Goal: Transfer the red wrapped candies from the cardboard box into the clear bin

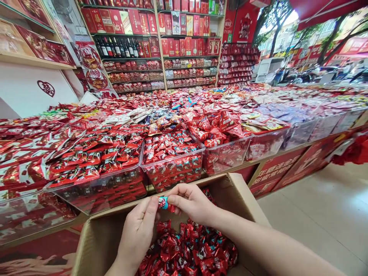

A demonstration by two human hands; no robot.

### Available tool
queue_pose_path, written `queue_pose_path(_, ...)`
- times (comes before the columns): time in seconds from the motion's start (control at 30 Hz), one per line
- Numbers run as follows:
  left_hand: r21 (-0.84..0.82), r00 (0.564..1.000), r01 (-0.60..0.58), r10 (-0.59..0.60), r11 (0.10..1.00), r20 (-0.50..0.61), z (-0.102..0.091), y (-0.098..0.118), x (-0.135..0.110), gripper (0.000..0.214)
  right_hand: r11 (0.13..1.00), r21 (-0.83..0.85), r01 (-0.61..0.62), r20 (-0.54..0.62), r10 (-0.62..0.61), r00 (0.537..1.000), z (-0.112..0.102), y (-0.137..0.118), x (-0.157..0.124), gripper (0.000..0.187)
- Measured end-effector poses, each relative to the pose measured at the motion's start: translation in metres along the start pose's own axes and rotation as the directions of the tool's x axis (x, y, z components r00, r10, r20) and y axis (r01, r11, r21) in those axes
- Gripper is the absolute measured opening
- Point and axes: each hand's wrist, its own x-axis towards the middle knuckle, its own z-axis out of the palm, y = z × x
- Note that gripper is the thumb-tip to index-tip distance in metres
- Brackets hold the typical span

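Observation:
Both of my hands pinch one small wrapped candy (164, 203), red with a blue end, above an open cardboard box (100, 234). My left hand (138, 230) grips the candy from the left with thumb and fingers closed. My right hand (191, 203) holds its other end from the right. Below them the box holds a heap of red wrapped candies (191, 251). Just beyond the box stands a clear plastic bin (172, 165) filled with similar red candies.
A long display counter carries several clear bins (94, 184) heaped with red wrapped sweets. Shelves (161, 42) of red gift boxes and bottles line the back wall. Pale tiled floor (322, 214) lies to the right, with the street beyond.

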Motion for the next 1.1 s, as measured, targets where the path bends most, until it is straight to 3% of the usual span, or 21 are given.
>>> queue_pose_path(0.13,-0.141,0.992,0.120,-0.112,0.983,0.064,0.002,-0.001,0.000,0.032,0.999,0.038,-0.002,-0.027,0.003,1.000,-0.001,-0.003,0.002,0.030)
queue_pose_path(0.3,-0.228,0.982,0.163,-0.136,0.960,0.130,0.001,0.000,-0.002,0.030,1.000,0.027,0.010,-0.053,-0.008,0.999,-0.004,-0.004,0.003,0.024)
queue_pose_path(0.5,-0.307,0.959,0.180,-0.097,0.934,0.267,-0.007,-0.001,0.006,0.031,0.979,-0.192,0.068,0.109,-0.048,0.993,-0.005,-0.006,-0.001,0.009)
queue_pose_path(0.63,-0.314,0.931,0.227,-0.111,0.922,0.348,-0.008,0.000,0.008,0.032,0.962,-0.252,0.108,0.147,-0.072,0.986,-0.006,-0.008,-0.004,0.011)
queue_pose_path(0.83,-0.380,0.939,0.293,-0.191,0.877,0.285,-0.004,-0.001,0.005,0.031,0.984,-0.158,0.084,0.097,-0.069,0.993,-0.006,-0.009,-0.003,0.020)
queue_pose_path(0.97,-0.470,0.957,0.288,-0.229,0.834,0.179,0.000,-0.002,0.005,0.034,0.999,-0.025,-0.043,0.071,0.045,0.996,-0.005,-0.006,0.000,0.033)
queue_pose_path(1.1,-0.487,0.946,0.319,-0.241,0.813,0.218,0.000,0.000,0.005,0.035,0.995,-0.006,-0.096,0.059,0.096,0.994,-0.008,-0.006,0.003,0.034)
